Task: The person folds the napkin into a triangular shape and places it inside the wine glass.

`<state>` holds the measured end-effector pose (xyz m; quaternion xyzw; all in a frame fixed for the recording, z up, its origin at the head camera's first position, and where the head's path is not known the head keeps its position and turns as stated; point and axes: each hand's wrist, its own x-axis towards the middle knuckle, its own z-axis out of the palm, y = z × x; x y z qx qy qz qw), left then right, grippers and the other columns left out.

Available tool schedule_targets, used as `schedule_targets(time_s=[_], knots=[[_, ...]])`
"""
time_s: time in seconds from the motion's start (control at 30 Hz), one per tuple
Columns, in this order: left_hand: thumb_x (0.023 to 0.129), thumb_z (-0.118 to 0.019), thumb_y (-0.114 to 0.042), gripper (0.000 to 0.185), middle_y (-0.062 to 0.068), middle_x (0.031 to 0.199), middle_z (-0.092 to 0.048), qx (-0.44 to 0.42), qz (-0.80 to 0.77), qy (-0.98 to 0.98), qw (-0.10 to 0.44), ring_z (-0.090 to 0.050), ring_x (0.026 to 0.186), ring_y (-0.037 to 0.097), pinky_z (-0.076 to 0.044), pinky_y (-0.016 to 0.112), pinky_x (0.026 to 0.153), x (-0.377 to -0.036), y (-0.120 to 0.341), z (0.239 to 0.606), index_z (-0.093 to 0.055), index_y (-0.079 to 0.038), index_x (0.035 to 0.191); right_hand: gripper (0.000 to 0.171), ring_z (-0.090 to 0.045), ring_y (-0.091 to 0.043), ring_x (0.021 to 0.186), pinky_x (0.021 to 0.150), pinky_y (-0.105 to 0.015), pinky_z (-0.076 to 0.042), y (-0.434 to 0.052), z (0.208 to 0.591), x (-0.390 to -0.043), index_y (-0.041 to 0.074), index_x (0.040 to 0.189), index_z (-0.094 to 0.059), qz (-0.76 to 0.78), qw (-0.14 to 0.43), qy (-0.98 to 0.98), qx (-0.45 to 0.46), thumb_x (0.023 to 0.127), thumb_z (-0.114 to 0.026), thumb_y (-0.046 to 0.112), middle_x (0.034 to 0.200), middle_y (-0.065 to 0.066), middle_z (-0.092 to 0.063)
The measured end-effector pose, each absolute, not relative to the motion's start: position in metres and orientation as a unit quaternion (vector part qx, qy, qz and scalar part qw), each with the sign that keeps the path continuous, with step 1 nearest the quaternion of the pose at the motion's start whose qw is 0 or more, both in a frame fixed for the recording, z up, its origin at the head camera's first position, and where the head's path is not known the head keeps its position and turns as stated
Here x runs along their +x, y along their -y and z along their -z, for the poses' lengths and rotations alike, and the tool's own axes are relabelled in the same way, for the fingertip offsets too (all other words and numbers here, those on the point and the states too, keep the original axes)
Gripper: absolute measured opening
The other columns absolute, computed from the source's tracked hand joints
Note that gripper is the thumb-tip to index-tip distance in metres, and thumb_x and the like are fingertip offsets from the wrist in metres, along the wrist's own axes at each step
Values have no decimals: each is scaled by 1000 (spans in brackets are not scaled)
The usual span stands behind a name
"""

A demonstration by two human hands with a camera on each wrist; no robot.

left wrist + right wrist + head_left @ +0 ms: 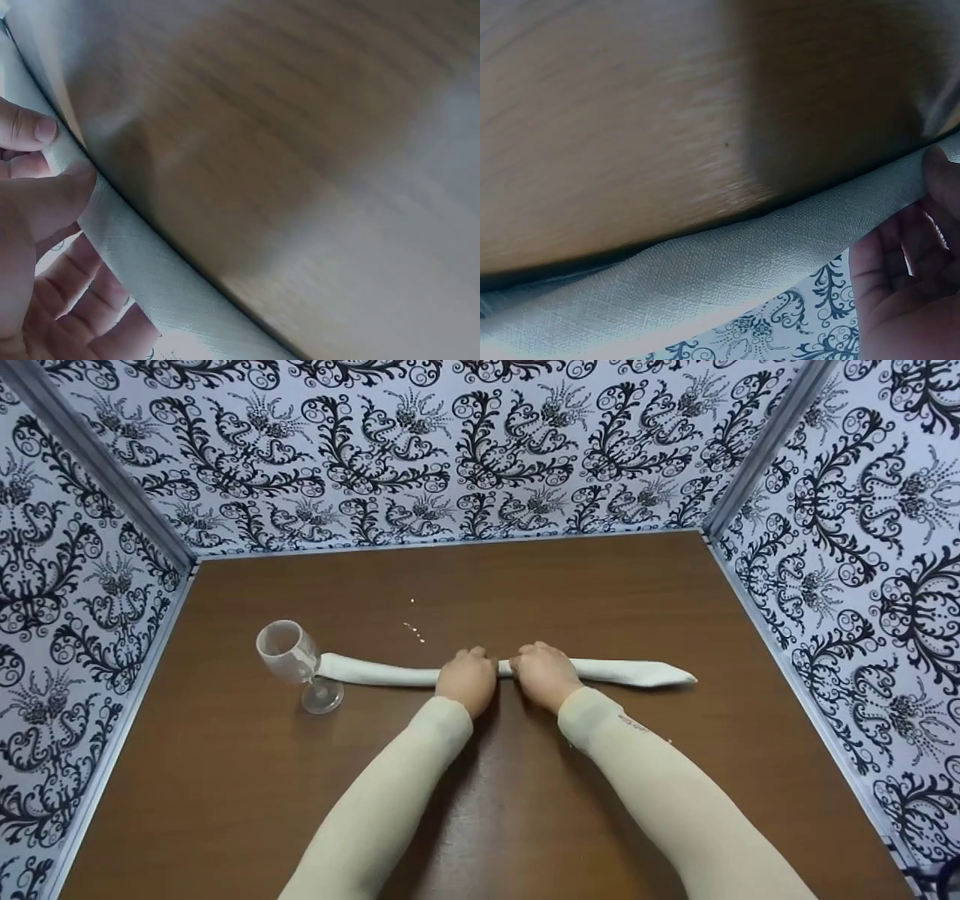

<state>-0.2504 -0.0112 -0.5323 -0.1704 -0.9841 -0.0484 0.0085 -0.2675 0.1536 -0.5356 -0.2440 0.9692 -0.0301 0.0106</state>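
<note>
Frame centre: my left hand and right hand pinch the rolled cloth napkin mid-length; soft, light, limp, best gripped centrally.

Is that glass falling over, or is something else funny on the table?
Yes, the wine glass looks odd: it leans tilted instead of standing straight, its bowl against the left end of the rolled white napkin. A few pale specks dot the brown table behind the left hand and right hand, both gripping the napkin's middle.
</note>
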Motion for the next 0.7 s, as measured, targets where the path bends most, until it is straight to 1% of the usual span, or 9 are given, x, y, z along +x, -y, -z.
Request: schedule_targets(time_s=[0.1, 0.23, 0.33, 0.47, 0.6, 0.7], knots=[[106, -55, -13, 26, 8, 117, -71, -165, 61, 984, 6, -70, 106, 33, -62, 48, 86, -254, 12, 534, -79, -9, 113, 20, -67, -34, 94, 84, -49, -59, -154, 534, -267, 9, 103, -81, 27, 10, -970, -243, 105, -61, 10, 101, -11, -73], [104, -57, -11, 24, 8, 116, -73, -166, 71, 984, 7, -71, 106, 33, -62, 49, 88, -259, 15, 538, -81, -10, 110, 20, -68, -34, 96, 85, -48, -60, -157, 532, -266, 9, 106, -81, 31, 10, -970, -239, 104, -61, 6, 101, -11, -72], [103, -59, -12, 24, 8, 116, -74, -167, 78, 983, 11, -72, 105, 33, -62, 49, 87, -260, 16, 538, -82, -13, 108, 22, -67, -35, 99, 87, -49, -59, -160, 530, -265, 9, 107, -81, 31, 9, -974, -224, 101, -61, 3, 102, -12, -72], [101, -61, -11, 23, 8, 110, -75, -171, 76, 982, 7, -73, 103, 34, -62, 51, 86, -262, 17, 536, -83, -14, 106, 22, -66, -37, 100, 88, -52, -58, -163, 528, -265, 8, 106, -82, 21, 16, -979, -204, 102, -61, 3, 105, -13, -71], [103, -61, -11, 23, 9, 108, -75, -171, 66, 983, -14, -73, 104, 33, -62, 50, 87, -264, 19, 533, -83, -15, 108, 24, -67, -37, 99, 87, -52, -59, -164, 529, -265, 9, 106, -82, 19, 17, -978, -206, 102, -59, 3, 105, -13, -72], [104, -61, -10, 24, 8, 113, -75, -165, 63, 984, -39, -73, 109, 31, -62, 49, 90, -266, 20, 530, -82, -18, 113, 23, -68, -37, 99, 88, -51, -59, -164, 530, -265, 9, 104, -82, 23, 4, -977, -212, 100, -60, 2, 104, -12, -74]])
